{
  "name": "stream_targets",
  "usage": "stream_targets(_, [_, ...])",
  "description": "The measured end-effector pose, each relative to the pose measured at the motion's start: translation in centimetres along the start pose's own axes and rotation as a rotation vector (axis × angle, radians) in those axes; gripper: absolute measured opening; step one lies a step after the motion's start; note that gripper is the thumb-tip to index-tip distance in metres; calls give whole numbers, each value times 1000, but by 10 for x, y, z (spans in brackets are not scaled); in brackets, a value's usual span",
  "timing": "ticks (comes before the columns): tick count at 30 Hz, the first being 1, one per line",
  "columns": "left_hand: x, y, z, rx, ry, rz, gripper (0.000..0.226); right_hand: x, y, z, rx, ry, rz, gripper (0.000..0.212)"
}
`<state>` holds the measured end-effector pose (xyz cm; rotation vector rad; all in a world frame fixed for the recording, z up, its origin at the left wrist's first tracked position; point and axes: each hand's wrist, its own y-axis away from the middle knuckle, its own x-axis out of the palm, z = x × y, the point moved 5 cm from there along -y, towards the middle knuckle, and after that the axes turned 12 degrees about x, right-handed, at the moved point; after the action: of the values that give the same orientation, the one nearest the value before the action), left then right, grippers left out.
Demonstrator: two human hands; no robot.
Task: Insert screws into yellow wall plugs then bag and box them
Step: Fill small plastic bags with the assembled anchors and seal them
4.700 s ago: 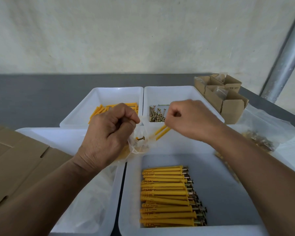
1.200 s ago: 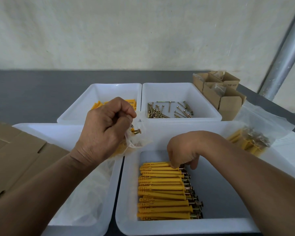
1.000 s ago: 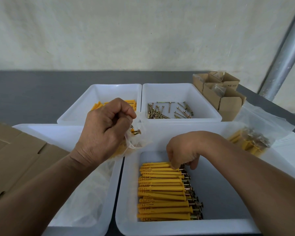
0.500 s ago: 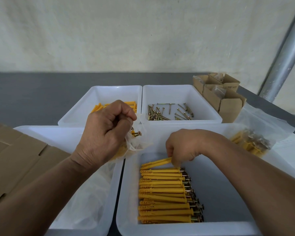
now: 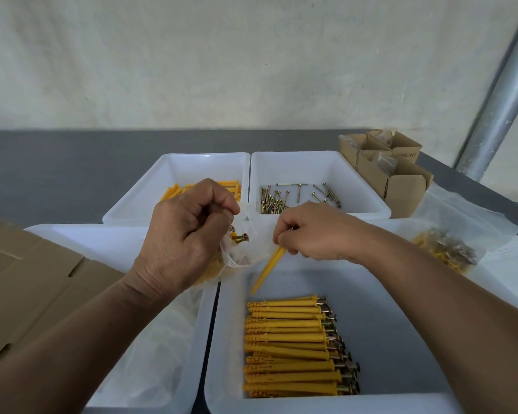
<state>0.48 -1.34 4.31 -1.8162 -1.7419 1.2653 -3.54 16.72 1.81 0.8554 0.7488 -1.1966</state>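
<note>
My left hand (image 5: 186,237) grips a small clear plastic bag (image 5: 241,251) with yellow plugs and a screw head showing inside. My right hand (image 5: 308,231) pinches the head end of one yellow plug with screw (image 5: 265,271), lifted and tilted, its tip pointing down-left beside the bag's mouth. Below, a row of several assembled plugs (image 5: 293,348) lies in the near right white bin (image 5: 416,330). Loose yellow plugs (image 5: 174,191) sit in the far left bin (image 5: 192,165), loose screws (image 5: 284,197) in the far right bin (image 5: 359,180).
Flat brown cardboard (image 5: 21,288) lies at the left. Clear bags (image 5: 159,348) fill the near left bin. Small open cardboard boxes (image 5: 392,171) stand at the far right, a filled bag of plugs (image 5: 443,249) beside them. A metal pole (image 5: 503,97) rises at right.
My right hand lifted one assembled plug out of the near bin and brought it up toward the bag. My left hand kept holding the bag in place.
</note>
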Motion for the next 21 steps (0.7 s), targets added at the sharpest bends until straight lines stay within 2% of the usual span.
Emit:
stream_targets(2, [0, 0, 0, -3, 12, -2, 17, -14, 0, 1, -24, -24, -145, 19])
stream_targets(6, [0, 1, 1, -15, 23, -11, 18, -44, 6, -3, -17, -332, -384, 19])
stream_targets(10, [0, 1, 1, -18, 18, -14, 19, -61, 11, -9, -19, -674, -448, 15])
stream_targets(13, [0, 1, 0, -16, 13, -8, 19, -61, 14, -6, -49, -829, -434, 17])
stream_targets(21, [0, 1, -1, -20, 1, -6, 17, -41, 23, 19, -273, -639, -362, 21])
